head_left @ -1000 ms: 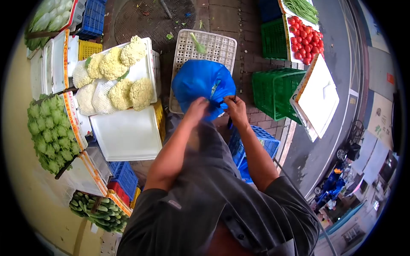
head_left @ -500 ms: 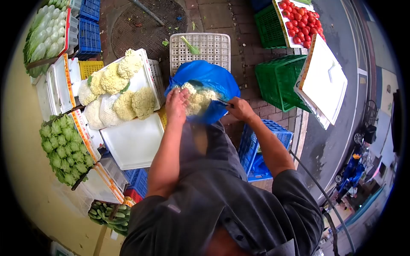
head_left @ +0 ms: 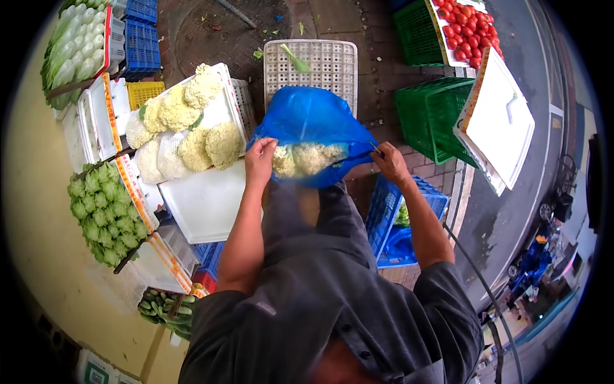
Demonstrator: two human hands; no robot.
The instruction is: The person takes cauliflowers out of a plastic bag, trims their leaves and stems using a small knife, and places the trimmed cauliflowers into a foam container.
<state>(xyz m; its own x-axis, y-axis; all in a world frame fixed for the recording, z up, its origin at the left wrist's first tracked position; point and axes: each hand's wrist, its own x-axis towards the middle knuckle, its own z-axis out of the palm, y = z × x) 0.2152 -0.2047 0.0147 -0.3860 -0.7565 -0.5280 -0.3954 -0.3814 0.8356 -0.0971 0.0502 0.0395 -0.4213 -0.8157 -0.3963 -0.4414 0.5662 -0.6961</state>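
Blue plastic bag [head_left: 310, 115] stretched between two hands

Pale cauliflower [head_left: 310, 159] shows in the mouth of the bag, which sits just beyond the person's knees and covers the near end of an off-white crate [head_left: 268, 64]. The left hand [head_left: 259, 161] has its fingers and thumb pinched together on the bag's edge. On the opposite side, the right hand [head_left: 391, 162] is closed around a drawn-out corner of the bag and a thin dark object [head_left: 377, 152], too small to identify.

A green leafy stalk [head_left: 296, 59] lies on the far part of the crate. To the left, more cauliflower heads [head_left: 224, 145], some in white netting, lie on a white tray [head_left: 231, 89]. Below the right forearm stands a blue crate [head_left: 384, 221] with blue plastic and some greens inside; farther off are a green crate [head_left: 425, 118] and red tomatoes [head_left: 465, 32].
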